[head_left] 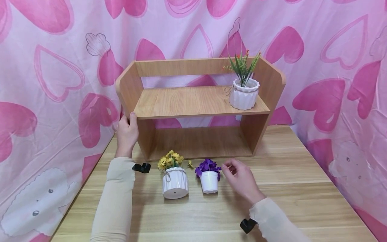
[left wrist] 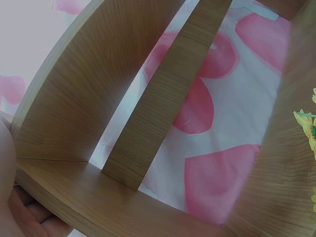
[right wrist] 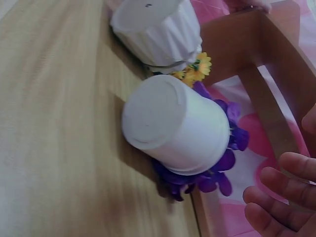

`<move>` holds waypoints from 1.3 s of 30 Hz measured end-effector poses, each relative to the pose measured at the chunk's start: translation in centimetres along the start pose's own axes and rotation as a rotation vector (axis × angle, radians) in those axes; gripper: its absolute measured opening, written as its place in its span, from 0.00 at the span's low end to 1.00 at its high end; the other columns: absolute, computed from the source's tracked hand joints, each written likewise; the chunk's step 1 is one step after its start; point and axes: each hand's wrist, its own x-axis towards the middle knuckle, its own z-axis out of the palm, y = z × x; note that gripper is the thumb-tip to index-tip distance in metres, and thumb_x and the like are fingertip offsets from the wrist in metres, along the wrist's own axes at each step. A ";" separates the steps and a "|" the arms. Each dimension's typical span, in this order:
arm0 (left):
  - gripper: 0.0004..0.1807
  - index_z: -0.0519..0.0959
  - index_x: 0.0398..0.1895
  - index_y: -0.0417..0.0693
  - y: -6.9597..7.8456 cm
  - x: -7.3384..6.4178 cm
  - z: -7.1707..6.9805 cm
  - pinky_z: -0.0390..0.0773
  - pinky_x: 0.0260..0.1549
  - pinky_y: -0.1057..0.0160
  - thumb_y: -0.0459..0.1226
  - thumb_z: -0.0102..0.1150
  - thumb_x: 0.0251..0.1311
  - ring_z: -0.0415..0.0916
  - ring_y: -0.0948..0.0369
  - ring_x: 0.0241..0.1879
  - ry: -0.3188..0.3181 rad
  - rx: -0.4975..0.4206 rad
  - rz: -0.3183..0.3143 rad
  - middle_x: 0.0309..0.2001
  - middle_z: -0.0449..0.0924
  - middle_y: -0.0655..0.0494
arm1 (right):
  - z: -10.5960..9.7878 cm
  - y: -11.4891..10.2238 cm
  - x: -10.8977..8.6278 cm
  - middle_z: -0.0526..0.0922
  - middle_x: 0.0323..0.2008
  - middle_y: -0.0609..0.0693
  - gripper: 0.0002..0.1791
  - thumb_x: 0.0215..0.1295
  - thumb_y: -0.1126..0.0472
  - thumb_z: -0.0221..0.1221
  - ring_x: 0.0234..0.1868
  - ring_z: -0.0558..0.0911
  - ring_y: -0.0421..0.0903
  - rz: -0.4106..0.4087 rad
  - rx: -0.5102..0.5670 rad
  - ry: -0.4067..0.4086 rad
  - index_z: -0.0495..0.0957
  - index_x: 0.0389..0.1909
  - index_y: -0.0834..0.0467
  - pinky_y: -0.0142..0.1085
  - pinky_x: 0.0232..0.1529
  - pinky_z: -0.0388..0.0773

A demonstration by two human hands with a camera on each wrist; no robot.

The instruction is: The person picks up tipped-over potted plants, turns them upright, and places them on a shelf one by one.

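My left hand [head_left: 127,132] grips the left side panel of a two-tier wooden shelf [head_left: 193,101], thumb on the panel's front edge and fingers behind it. Just right of a small white pot [head_left: 209,182] with purple flowers [head_left: 208,166], my right hand [head_left: 240,178] hovers with loosely bent fingers, holding nothing. In the right wrist view those fingers [right wrist: 281,190] are apart from the pot, which lies on its side with its base showing. Left of it lies a fluted white pot [head_left: 175,183] with yellow flowers [head_left: 170,159] and a twine bow, its blooms towards the shelf.
On the right of the upper tier stands a white fluted pot [head_left: 244,95] with green leaves and small orange flowers. The shelf sits at the back of a wood-grain table [head_left: 187,222]. A pink heart-patterned curtain [head_left: 187,30] hangs close behind and at both sides.
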 end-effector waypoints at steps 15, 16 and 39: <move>0.39 0.62 0.86 0.51 0.1 0.0 0.1 0.65 0.80 0.38 0.61 0.37 0.82 0.68 0.43 0.79 -0.003 -0.001 -0.007 0.83 0.66 0.46 | 2.2 0.7 -1.0 0.85 0.33 0.47 0.09 0.76 0.54 0.65 0.34 0.78 0.40 0.065 -0.033 -0.064 0.87 0.43 0.55 0.32 0.36 0.78; 0.39 0.62 0.86 0.51 0.0 0.0 0.1 0.65 0.80 0.38 0.61 0.36 0.82 0.68 0.43 0.79 -0.002 0.000 -0.005 0.82 0.66 0.45 | 2.3 0.7 -1.1 0.85 0.34 0.47 0.09 0.76 0.54 0.65 0.34 0.78 0.40 0.063 -0.037 -0.064 0.87 0.43 0.55 0.32 0.37 0.78; 0.39 0.61 0.86 0.52 0.4 -0.1 -0.1 0.66 0.79 0.37 0.62 0.35 0.81 0.68 0.43 0.80 -0.029 0.001 -0.030 0.83 0.65 0.47 | 4.0 1.0 -0.7 0.87 0.38 0.49 0.19 0.75 0.44 0.66 0.39 0.82 0.43 0.169 -0.067 -0.133 0.85 0.47 0.58 0.40 0.45 0.82</move>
